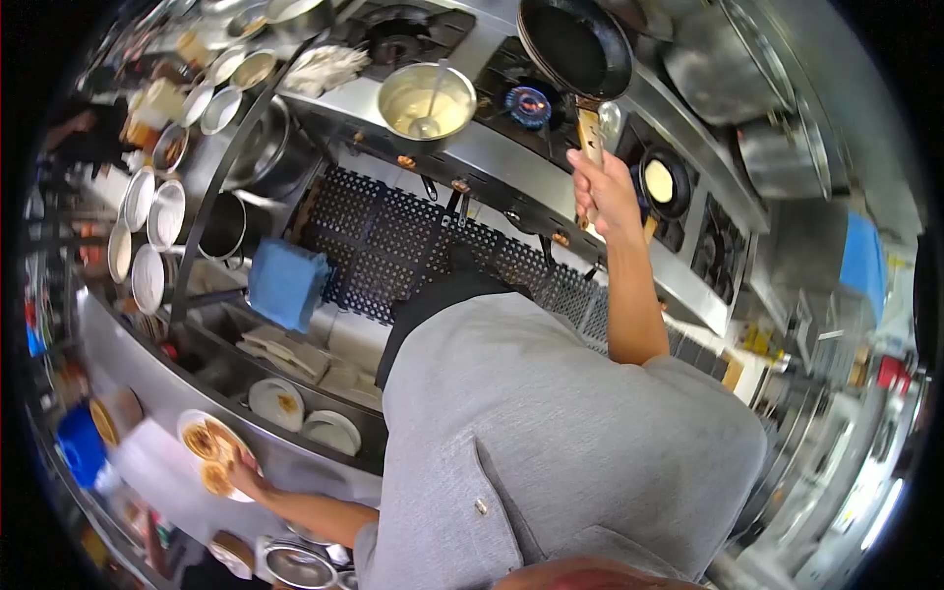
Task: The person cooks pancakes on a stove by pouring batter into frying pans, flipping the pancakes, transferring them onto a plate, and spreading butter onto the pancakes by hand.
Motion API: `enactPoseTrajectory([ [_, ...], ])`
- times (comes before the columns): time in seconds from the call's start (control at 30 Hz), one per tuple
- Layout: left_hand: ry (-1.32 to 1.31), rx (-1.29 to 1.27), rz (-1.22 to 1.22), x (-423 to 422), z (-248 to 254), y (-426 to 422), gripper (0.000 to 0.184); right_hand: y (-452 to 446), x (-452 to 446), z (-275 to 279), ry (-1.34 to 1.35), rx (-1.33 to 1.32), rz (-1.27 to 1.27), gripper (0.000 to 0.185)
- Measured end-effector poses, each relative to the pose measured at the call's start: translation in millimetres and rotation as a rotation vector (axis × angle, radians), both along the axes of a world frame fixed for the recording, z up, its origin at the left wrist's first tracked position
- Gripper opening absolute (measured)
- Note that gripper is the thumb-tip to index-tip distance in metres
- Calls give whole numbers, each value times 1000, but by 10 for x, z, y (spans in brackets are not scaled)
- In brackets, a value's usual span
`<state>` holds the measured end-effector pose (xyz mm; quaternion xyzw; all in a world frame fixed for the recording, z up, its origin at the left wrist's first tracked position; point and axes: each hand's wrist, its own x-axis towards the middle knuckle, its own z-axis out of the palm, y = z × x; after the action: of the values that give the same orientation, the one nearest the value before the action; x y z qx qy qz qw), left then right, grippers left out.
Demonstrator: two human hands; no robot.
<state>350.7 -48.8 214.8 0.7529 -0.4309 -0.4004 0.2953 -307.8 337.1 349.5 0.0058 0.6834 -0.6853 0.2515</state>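
Observation:
My right hand [605, 192] is closed around the wooden handle [590, 133] of a dark frying pan [575, 49], which is held over the stove and looks empty. My left hand [244, 474] reaches to a white plate [185, 421] on the steel counter. Its fingers are drawn together on a browned pancake [224, 444]; their tips are partly hidden. Other browned pancakes [202, 441] lie on the same plate. A pale round pancake [659, 181] sits in a small black pan [677, 205] on the stove, right of my right hand.
A steel bowl [388, 123] of pale batter with a ladle [425, 126] stands at the stove's front edge. A blue flame [528, 106] burns beside it. Stacked bowls [165, 211] and a blue cloth [287, 283] are at left. Large pots [723, 64] stand behind the stove.

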Motion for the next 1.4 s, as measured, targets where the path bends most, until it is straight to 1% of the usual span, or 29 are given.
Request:
enactPoseTrajectory([
  [0.03, -31, 46, 34, 14, 12, -36, 42, 52, -57, -131, 12, 9, -7, 19],
  [0.07, -39, 30, 9, -74, 95, 17, 42, 184, -147, -337, -8, 7, -51, 17],
  [0.1, -218, 33, 63, -185, 183, 71, 44, 235, -234, -565, -15, -2, -73, 17],
  [0.13, -395, 35, 120, -254, 241, 78, 48, 259, -320, -812, 0, 78, -102, 17],
  [0.17, -691, -177, 4, -61, 84, 37, 49, 274, -407, -1052, 12, 160, -129, 16],
  [0.23, -975, -493, 50, -599, 371, 348, 46, 262, -615, -1524, -26, 184, -149, 14],
  [0.27, -983, -500, 41, -747, 379, 389, 46, 239, -675, -1692, -54, 214, -148, 12],
  [0.33, -1133, -661, -103, -1012, 352, 480, 46, 194, -747, -1984, -74, 233, -174, 11],
  [0.4, -837, -472, -174, -1745, 466, 740, 46, 166, -774, -2120, -80, 291, -176, 11],
  [0.47, -438, -512, -374, -2378, 211, 946, 37, 165, -782, -2182, -79, 265, -163, 12],
  [0.5, -493, -428, -454, -2836, 193, 1127, 30, 177, -796, -2199, -63, 242, -152, 14],
  [0.53, -352, -507, -596, -3050, -193, 1149, 30, 205, -837, -2196, -69, 257, -136, 14],
  [0.57, -263, -346, -718, -3450, -375, 1249, 31, 229, -887, -2176, -70, 257, -74, 17],
  [0.6, -73, -249, -856, -3867, -524, 1382, 29, 248, -911, -2158, -72, 260, -7, 20],
  [0.63, 96, -103, -922, -4236, -843, 1457, 26, 285, -926, -2148, -77, 287, 28, 20],
  [0.67, 230, -96, -1017, -4610, -1147, 1557, 24, 315, -956, -2135, -106, 290, 73, 21],
  [0.7, 322, 102, -1009, -4966, -1369, 1672, 23, 329, -1003, -2129, -132, 297, 125, 23],
  [0.73, 491, 244, -987, -5303, -1553, 1779, 24, 361, -1014, -2121, -177, 271, 158, 25],
  [0.77, 631, 375, -810, -5616, -1742, 1932, 28, 352, -1011, -2082, -203, 266, 160, 25],
  [0.83, 720, 543, -681, -6101, -2227, 2100, 41, 326, -1022, -2024, -221, 293, 175, 23],
  [0.87, 644, 512, -620, -6295, -2342, 2210, 48, 319, -1034, -2018, -215, 334, 205, 23],
  [0.9, 750, 603, -655, -6378, -2430, 2216, 48, 315, -1037, -2016, -228, 330, 200, 23],
  [0.93, 803, 627, -596, -6471, -2625, 2261, 52, 318, -1035, -2007, -242, 322, 188, 22],
  [0.97, 852, 645, -545, -6532, -2669, 2279, 56, 309, -1042, -2005, -237, 349, 200, 22],
  [1.1, 891, 634, -502, -6552, -2704, 2427, 57, 310, -1030, -1992, -224, 354, 197, 19],
  [1.17, 913, 604, -380, -6552, -2704, 2435, 42, 299, -1024, -1990, -209, 339, 211, 17],
  [1.33, 936, 611, -334, -6560, -2725, 2450, 46, 293, -1013, -2006, -211, 321, 187, 16],
  [1.4, 956, 612, -388, -6550, -2728, 2442, 61, 299, -1006, -2007, -217, 298, 183, 16],
])
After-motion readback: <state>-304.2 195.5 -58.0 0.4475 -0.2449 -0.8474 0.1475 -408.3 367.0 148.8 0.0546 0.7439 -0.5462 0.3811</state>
